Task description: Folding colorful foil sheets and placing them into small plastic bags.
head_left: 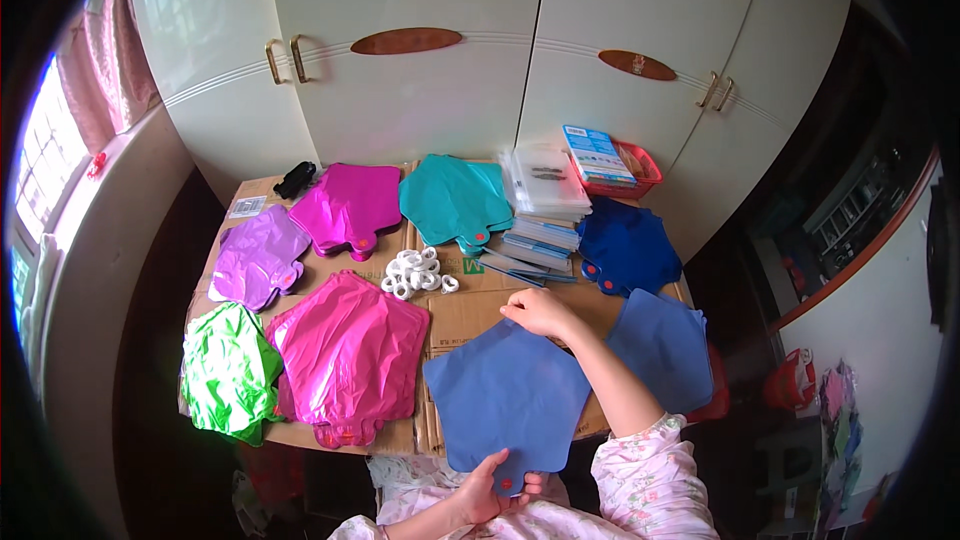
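Observation:
A flat, matte-blue foil balloon [508, 390] lies partly on the table's near edge and partly over my lap. My left hand [485, 495] grips its narrow bottom tab, thumb on top, beside a small red dot. My right hand [537, 313] is at the balloon's top corner, fingers pinched together on its edge. Under my right forearm, a second stack of the same blue balloons [660, 350] rests at the table's right side.
Cardboard [460, 310] covers the table. Around lie magenta [345, 205], teal [455, 200], purple [258, 255], pink [350, 350], green [230, 370] and dark blue [628, 245] foil balloons. White rings [412, 273], clear packets [545, 180] and a red basket [645, 172] sit among them.

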`<state>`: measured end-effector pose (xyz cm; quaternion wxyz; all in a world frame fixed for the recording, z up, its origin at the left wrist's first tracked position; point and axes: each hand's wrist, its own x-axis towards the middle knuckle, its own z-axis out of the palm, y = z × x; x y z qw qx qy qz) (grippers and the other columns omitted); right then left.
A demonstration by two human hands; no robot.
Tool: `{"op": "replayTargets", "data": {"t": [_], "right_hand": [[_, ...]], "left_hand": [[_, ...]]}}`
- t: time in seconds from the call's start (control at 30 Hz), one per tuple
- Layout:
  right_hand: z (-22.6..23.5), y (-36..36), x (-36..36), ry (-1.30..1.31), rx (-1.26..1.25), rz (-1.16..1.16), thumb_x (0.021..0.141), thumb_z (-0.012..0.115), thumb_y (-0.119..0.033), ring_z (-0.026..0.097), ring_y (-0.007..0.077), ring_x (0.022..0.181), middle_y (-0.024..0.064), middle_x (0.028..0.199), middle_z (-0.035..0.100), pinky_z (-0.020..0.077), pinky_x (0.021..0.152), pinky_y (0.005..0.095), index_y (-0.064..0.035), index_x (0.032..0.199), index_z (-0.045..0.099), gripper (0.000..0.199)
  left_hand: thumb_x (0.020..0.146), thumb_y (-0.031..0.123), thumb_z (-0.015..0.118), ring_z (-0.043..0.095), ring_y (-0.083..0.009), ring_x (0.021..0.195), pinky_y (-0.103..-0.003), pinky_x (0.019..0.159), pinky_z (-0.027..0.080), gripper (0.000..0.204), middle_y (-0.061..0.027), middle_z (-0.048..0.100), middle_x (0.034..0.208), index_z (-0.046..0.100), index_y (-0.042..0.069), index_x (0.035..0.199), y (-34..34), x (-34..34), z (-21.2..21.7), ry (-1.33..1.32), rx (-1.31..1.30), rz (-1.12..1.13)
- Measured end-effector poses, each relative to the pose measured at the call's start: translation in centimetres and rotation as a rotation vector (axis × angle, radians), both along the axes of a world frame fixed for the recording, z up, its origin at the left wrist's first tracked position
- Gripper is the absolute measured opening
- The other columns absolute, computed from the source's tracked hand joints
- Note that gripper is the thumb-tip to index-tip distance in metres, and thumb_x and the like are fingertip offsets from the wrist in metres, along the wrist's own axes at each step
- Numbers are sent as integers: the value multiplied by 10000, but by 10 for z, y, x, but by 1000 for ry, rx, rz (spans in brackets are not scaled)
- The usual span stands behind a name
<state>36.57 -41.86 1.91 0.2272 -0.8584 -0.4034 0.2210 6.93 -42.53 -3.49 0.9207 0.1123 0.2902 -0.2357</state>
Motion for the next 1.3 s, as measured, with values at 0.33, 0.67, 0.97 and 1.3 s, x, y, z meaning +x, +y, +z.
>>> {"op": "replayTargets", "data": {"t": [0.33,0.67,0.97,1.3], "right_hand": [[-13,-3,6,67,73,-84,822,622,-306,655,271,774,107,795,683,500,703,384,-72,812,659,237],[-10,3,3,-12,-8,-135,824,603,-331,662,283,786,113,814,689,511,697,399,-90,814,662,249],[-14,-3,0,-98,118,-69,815,632,-285,636,305,855,121,896,656,501,738,423,-77,896,636,224],[-13,-55,-110,-395,389,314,800,683,-236,549,287,1012,90,1082,538,451,846,401,-87,1025,577,290]], "left_hand": [[950,219,470,600,-240,871,-329,745,499,295,-151,627,952,525,-48,1064,-5,7,5,126,26,44],[956,207,453,602,-240,831,-337,753,517,293,-156,628,953,526,-63,1044,-5,6,-7,35,31,27],[974,245,433,549,-215,744,-331,712,489,250,-128,595,873,502,5,976,-6,9,-8,86,-35,55],[987,270,423,548,-176,724,-271,690,485,281,-79,596,814,521,9,947,-5,12,-7,15,-141,90]]}}
